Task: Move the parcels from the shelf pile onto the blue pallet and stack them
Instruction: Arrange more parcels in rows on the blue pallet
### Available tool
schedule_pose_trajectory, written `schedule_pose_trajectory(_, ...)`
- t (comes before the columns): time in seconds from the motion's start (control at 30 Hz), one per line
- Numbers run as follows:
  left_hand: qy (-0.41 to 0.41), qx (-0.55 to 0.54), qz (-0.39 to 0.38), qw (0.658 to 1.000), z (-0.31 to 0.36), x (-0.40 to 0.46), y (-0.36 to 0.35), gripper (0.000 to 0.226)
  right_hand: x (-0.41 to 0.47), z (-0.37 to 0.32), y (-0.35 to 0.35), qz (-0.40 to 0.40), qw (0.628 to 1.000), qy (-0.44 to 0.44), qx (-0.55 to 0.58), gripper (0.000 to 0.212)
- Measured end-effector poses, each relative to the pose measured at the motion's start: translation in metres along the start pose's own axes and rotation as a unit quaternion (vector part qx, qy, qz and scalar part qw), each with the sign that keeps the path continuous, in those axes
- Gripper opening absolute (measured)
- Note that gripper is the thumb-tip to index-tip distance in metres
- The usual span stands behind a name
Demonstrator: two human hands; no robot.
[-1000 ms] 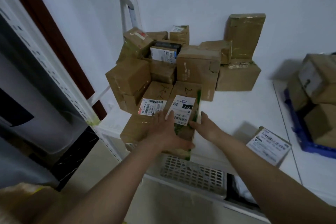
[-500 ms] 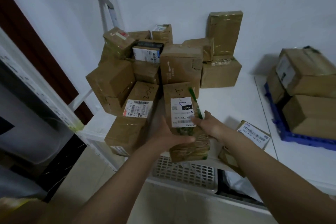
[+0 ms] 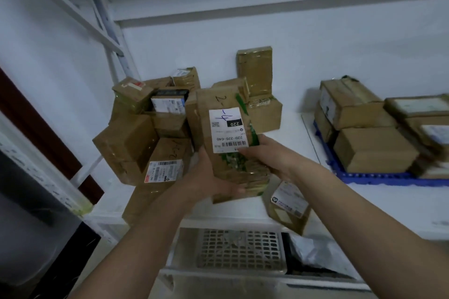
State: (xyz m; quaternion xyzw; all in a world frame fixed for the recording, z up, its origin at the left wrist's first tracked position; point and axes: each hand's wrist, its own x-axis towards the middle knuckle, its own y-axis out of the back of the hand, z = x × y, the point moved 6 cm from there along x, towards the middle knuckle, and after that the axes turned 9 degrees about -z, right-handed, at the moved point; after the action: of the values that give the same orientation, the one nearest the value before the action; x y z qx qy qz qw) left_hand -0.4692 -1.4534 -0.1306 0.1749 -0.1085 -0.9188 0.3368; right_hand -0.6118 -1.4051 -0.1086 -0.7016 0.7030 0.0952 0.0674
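Note:
A long brown parcel (image 3: 226,133) with a white label and green tape is lifted off the shelf, tilted with its label facing me. My left hand (image 3: 206,177) grips its lower left side and my right hand (image 3: 264,153) grips its right edge. Behind and left of it is the shelf pile (image 3: 136,138) of taped cardboard parcels. At the right stands the blue pallet (image 3: 364,175), with several brown parcels (image 3: 371,148) stacked on it.
A small labelled parcel (image 3: 289,201) lies at the shelf's front edge under my right forearm. White shelf uprights (image 3: 107,26) rise at the left. Below the shelf edge sits a white perforated crate (image 3: 240,247). The white shelf surface (image 3: 301,143) lies between pile and pallet.
Both hands closed on the long labelled parcel and lifted it up off the pile, tilting it upright. The view swung right, bringing more of the pallet in.

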Motion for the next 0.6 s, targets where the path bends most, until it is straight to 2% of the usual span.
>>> schedule_pose_trajectory(0.13, -0.03, 0.036, -0.044, 0.998, 0.027, 0.002, -0.005, 0.157, -0.025, -0.015, 0.011, 0.057, 0.998, 0.025, -0.014, 0.029)
schedule_pose_trajectory(0.3, -0.105, -0.007, -0.154, 0.982, 0.063, 0.006, -0.049, 0.13, -0.076, -0.02, 0.044, 0.135, 0.99, 0.022, -0.03, 0.026)
schedule_pose_trajectory(0.37, -0.129, -0.006, -0.2, 0.971, 0.077, 0.006, -0.073, 0.128, -0.103, -0.02, 0.059, 0.162, 0.986, 0.019, -0.033, 0.016)
schedule_pose_trajectory(0.47, -0.144, 0.01, -0.242, 0.959, 0.093, 0.01, -0.109, 0.125, -0.139, -0.017, 0.086, 0.201, 0.979, 0.017, -0.028, 0.014)
schedule_pose_trajectory(0.5, -0.15, 0.017, -0.252, 0.956, 0.1, 0.01, -0.121, 0.124, -0.15, -0.015, 0.095, 0.216, 0.976, 0.014, -0.028, 0.014)
schedule_pose_trajectory(0.6, -0.159, 0.044, -0.281, 0.945, 0.119, 0.015, -0.155, 0.128, -0.178, -0.01, 0.129, 0.265, 0.964, -0.001, -0.016, 0.035)
